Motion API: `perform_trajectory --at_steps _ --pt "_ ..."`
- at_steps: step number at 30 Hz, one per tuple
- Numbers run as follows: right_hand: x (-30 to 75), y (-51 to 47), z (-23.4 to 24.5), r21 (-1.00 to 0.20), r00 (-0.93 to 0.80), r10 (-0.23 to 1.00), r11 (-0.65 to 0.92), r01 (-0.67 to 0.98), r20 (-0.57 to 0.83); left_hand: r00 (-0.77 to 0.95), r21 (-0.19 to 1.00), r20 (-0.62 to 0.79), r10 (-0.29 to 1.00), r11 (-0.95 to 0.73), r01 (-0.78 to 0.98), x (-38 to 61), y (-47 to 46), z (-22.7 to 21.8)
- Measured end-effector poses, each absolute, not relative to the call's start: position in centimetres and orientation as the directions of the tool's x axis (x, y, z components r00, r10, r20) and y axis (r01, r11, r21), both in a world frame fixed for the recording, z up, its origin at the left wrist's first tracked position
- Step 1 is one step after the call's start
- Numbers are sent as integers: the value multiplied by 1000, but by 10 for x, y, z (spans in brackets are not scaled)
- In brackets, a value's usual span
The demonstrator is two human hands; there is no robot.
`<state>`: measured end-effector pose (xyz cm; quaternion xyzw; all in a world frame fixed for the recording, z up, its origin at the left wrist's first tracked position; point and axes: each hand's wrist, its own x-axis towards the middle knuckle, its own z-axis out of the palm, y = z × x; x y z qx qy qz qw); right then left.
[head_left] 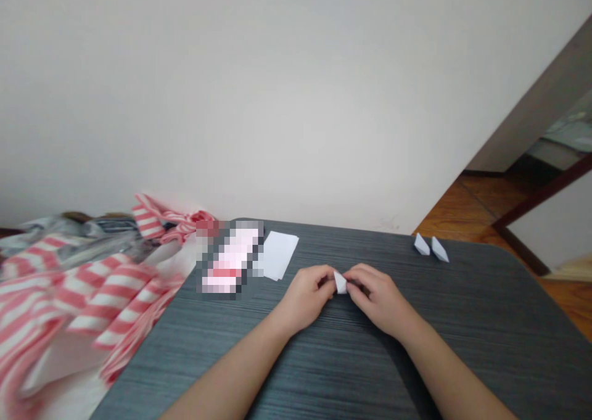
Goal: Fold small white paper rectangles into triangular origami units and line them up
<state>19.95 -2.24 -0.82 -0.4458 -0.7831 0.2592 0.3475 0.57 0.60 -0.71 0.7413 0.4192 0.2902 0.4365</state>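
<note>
A small white folded paper piece (340,282) is pinched between both my hands over the dark grey table (462,346). My left hand (309,295) grips its left side with curled fingers. My right hand (377,298) closes on its right side, thumb and fingertips pressed to the paper. Both hands rest on the tabletop near its far middle.
A stack of white paper slips (279,255) lies just beyond my left hand, next to a blurred pink-white object (230,258). Two folded white paper pieces (431,247) sit at the far right. Red-and-white striped cloth (83,303) lies heaped off the table's left edge.
</note>
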Motion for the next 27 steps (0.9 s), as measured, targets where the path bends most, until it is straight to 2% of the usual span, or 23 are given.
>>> perform_trajectory --at_steps 3,11,27 --pt "200 -22 -7 -720 -373 877 468 513 304 474 932 -12 881 -162 325 6 6 -10" --pt "198 -23 -6 -689 -405 877 461 559 258 518 941 15 855 -188 282 7 5 -6" --pt "198 -20 -6 -715 -410 878 451 534 247 542 942 23 840 -200 269 6 4 -6"
